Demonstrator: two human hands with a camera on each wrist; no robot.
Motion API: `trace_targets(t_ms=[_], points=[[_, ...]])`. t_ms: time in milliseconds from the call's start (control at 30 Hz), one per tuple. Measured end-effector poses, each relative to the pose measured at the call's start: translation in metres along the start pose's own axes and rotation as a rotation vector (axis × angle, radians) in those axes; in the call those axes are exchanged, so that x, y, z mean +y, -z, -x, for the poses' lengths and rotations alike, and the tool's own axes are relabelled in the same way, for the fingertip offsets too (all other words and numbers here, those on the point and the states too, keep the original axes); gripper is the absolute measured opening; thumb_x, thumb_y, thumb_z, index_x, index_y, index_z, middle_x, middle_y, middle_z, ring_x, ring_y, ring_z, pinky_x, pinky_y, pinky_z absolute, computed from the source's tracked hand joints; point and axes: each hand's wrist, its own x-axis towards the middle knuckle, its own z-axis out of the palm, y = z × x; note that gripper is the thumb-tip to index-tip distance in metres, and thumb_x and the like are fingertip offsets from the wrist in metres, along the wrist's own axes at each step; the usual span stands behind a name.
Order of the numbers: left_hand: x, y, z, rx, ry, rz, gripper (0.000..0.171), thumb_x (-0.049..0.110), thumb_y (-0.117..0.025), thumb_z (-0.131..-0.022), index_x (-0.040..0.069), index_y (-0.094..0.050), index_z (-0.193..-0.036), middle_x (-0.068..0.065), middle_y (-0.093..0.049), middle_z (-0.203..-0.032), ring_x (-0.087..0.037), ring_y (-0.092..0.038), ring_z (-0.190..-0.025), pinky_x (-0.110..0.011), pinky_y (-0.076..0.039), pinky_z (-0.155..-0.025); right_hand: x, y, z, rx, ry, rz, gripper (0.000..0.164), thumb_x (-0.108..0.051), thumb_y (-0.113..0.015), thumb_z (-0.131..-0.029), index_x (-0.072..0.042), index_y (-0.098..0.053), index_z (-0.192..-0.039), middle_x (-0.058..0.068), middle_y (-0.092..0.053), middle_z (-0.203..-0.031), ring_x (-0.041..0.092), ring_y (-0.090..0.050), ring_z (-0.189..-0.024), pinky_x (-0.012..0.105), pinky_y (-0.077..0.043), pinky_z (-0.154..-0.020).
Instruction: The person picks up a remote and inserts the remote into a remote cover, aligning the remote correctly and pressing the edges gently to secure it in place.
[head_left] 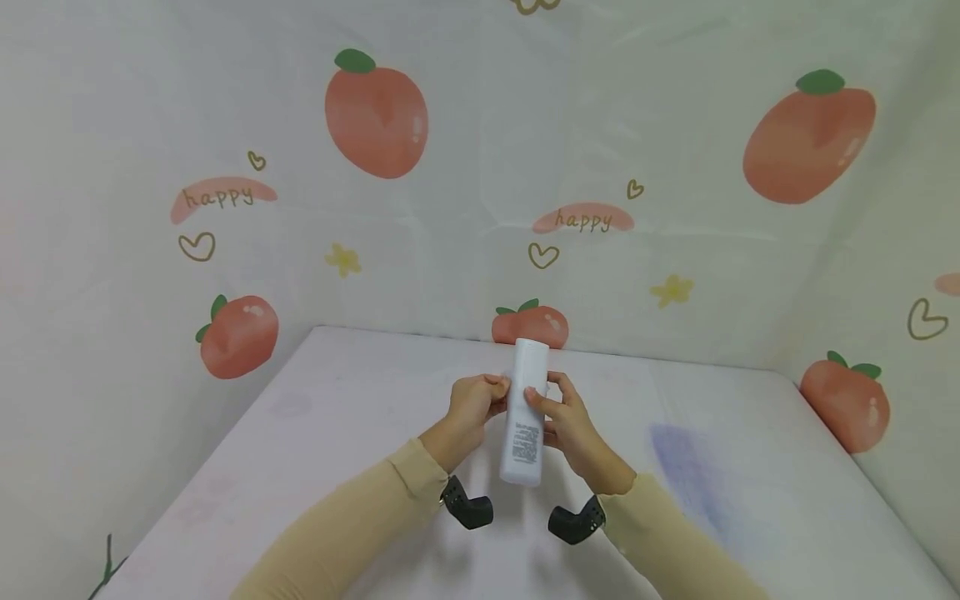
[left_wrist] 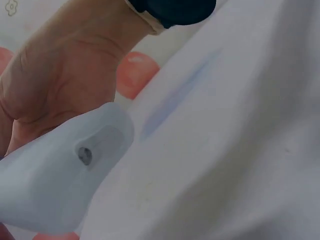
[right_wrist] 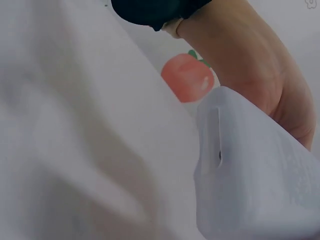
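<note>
A long white plastic case (head_left: pixel 531 371) with rounded corners is held tilted above the table, small printed text on its lower front. My right hand (head_left: pixel 576 423) grips its right side, thumb across the front and the other fingers behind. At the upper left edge my left hand (head_left: pixel 469 408) has its fingers curled, with thumb and forefinger pinching the side of the case. The left wrist view shows a recess with a dark round hole (left_wrist: pixel 85 155) near the case's lower end. From the right wrist, that recess (right_wrist: pixel 219 137) appears as a narrow slot. Most fingertips are hidden behind the case.
A white-covered table (head_left: pixel 360 375) lies beneath both hands, with a faded blue patch (head_left: pixel 682 458) on its right. Behind it hangs a white cloth backdrop (head_left: pixel 480 125) printed with red fruit. Black wrist cameras (head_left: pixel 468 506) sit below the case on both wrists.
</note>
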Motion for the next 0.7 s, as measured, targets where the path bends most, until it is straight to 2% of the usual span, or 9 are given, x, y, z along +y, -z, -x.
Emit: trace_targets(t_ms=[200, 700], points=[[0.0018, -0.0002, -0.0012, 0.016, 0.044, 0.001, 0.007, 0.002, -0.065, -0.088, 0.000, -0.063, -0.082, -0.001, -0.058, -0.074, -0.012, -0.055, -0.065, -0.021, -0.051, -0.063, 0.0000, -0.0026, 0.0037, 0.021, -0.001, 0.023, 0.054, -0.028, -0.059, -0.096, -0.014, -0.031, -0.140, 0.012, -0.059, -0.105, 0.018, -0.067, -0.077, 0.032, -0.056, -0.069], [0.0047, 0.0009, -0.0077, 0.025, 0.055, -0.010, 0.006, -0.006, -0.061, -0.084, -0.004, -0.066, -0.086, -0.003, -0.058, -0.074, -0.011, -0.055, -0.064, -0.020, -0.051, -0.061, 0.0035, -0.0067, 0.0028, 0.045, 0.003, 0.025, 0.052, -0.030, -0.060, -0.096, -0.013, -0.033, -0.138, 0.015, -0.060, -0.108, 0.021, -0.067, -0.079, 0.035, -0.056, -0.072]])
